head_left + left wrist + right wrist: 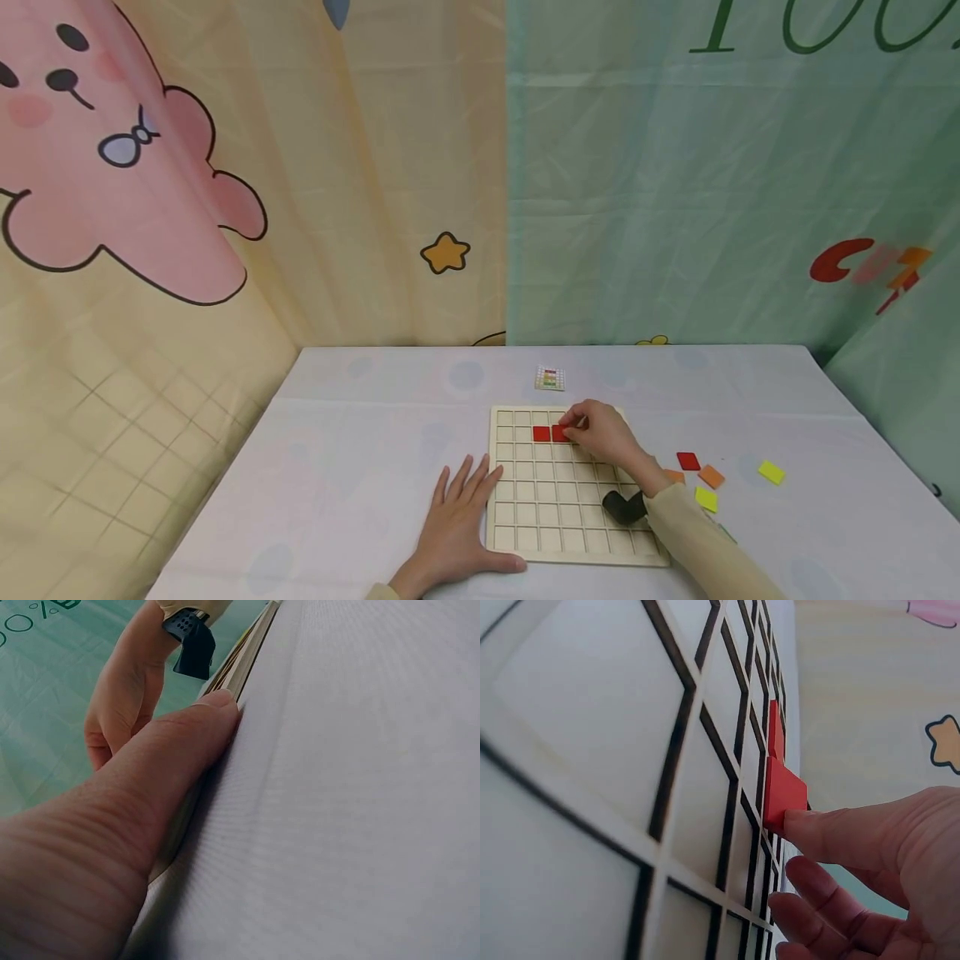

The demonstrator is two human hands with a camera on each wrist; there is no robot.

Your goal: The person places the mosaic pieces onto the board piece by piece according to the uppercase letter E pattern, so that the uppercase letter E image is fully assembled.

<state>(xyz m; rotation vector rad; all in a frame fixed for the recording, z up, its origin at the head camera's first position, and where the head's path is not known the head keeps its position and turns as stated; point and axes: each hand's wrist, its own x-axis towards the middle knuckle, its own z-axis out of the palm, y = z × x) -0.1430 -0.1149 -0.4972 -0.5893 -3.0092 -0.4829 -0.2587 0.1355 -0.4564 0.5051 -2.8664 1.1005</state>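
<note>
Left hand (459,527) splays against a board (526,493); right hand (602,432) pinches one part-hidden red tile (557,433).

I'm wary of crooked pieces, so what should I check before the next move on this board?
1. Right hand pinching a flat, square red tile: ok.
2. That tile fully seated in a cell: cannot tell.
3. Neighbouring red square resting within the cream, wood-like grid board: ok.
4. Left hand at the board's edge: ok.
5. All cells unobstructed: not ok; a black wrist-worn device hides some.
6. Small printed card beyond the board uncovered: ok.
</note>
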